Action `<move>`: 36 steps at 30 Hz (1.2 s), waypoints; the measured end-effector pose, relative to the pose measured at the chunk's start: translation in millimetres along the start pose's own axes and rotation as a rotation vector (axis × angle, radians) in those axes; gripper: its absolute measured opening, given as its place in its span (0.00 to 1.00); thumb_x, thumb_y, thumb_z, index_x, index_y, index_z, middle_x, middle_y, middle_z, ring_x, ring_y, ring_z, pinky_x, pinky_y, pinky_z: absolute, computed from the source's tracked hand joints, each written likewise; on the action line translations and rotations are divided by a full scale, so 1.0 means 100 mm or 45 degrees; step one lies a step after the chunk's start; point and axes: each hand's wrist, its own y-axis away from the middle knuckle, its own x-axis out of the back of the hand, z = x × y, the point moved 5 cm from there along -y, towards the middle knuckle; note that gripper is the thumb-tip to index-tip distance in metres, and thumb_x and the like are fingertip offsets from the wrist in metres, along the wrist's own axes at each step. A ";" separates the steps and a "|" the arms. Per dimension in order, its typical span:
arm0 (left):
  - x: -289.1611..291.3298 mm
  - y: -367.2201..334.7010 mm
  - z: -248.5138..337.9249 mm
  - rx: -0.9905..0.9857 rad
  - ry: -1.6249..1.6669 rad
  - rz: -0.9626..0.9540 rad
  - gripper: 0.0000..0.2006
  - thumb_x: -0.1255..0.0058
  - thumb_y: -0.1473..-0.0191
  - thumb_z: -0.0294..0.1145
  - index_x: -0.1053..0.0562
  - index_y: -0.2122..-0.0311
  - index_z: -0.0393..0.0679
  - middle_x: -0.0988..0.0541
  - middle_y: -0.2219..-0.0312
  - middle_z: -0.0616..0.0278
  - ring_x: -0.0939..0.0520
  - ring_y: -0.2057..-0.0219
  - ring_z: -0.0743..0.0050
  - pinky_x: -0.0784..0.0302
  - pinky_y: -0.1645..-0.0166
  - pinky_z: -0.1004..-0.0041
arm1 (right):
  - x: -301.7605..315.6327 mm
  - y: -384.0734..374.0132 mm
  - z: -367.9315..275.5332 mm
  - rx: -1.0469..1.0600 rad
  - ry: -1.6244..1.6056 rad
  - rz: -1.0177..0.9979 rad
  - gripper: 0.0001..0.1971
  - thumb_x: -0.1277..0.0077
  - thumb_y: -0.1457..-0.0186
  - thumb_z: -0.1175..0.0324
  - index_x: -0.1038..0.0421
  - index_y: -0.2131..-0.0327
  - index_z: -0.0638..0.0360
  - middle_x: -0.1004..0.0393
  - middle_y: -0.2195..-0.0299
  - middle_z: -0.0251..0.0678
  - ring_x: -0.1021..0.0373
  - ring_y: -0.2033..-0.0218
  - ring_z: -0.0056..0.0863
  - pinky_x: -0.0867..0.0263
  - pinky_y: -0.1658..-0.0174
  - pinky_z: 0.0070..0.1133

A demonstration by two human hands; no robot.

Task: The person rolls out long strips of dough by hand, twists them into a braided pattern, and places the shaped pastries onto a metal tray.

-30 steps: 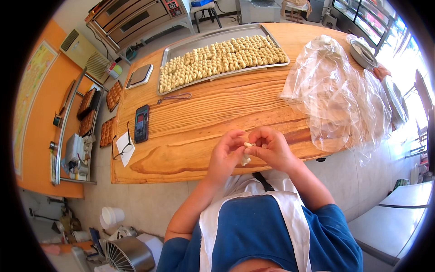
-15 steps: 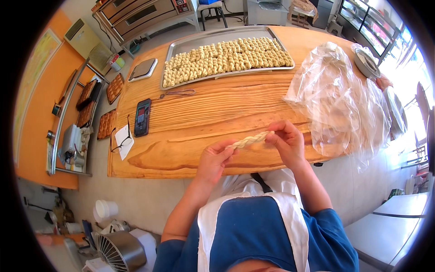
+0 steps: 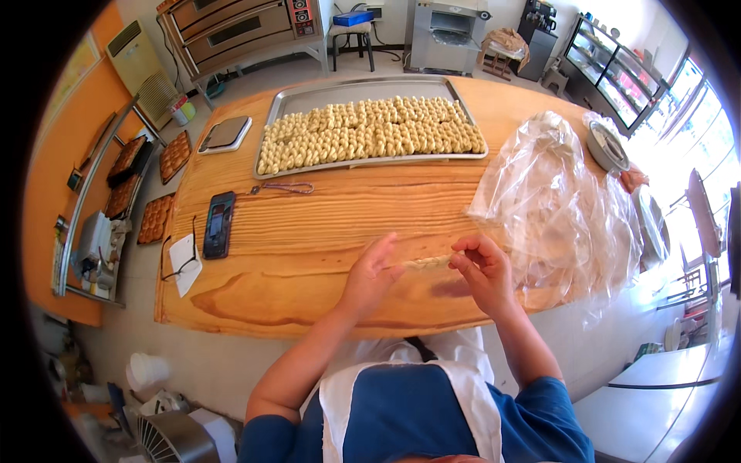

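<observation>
A short twist of pale dough point(image 3: 429, 263) hangs between my two hands, above the near part of the wooden table. My right hand point(image 3: 488, 270) pinches its right end between thumb and fingertips. At the other end is my left hand point(image 3: 370, 276), with its fingers stretched upward and the thumb apart; the dough's left end reaches the thumb, slightly blurred. Farther off lies a large metal tray point(image 3: 305, 99) bearing rows of many similar dough twists point(image 3: 370, 130), packed side by side.
Crumpled clear plastic sheeting point(image 3: 552, 201) covers the table's right side, beside a metal bowl point(image 3: 607, 147). Toward the left lie a phone point(image 3: 219, 225), eyeglasses point(image 3: 185, 266) on white paper, a small scale point(image 3: 225, 134) and a corded loop point(image 3: 287, 187). Baked-goods trays point(image 3: 157, 219) stand left of the table.
The view has tilted, so the table sits lower in it. My left hand has loosened from a pinch on the dough twist to stretched fingers; my right hand keeps its pinch.
</observation>
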 end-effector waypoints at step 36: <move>-0.05 -0.49 0.00 -0.270 -0.796 -0.302 0.05 0.50 0.57 0.25 0.28 0.71 0.41 0.27 0.67 0.58 0.25 0.69 0.59 0.29 0.66 0.69 | -0.26 -1.34 0.94 0.502 1.019 -0.350 0.20 0.47 0.56 0.68 0.36 0.56 0.57 0.41 0.51 0.49 0.42 0.51 0.46 0.42 0.51 0.32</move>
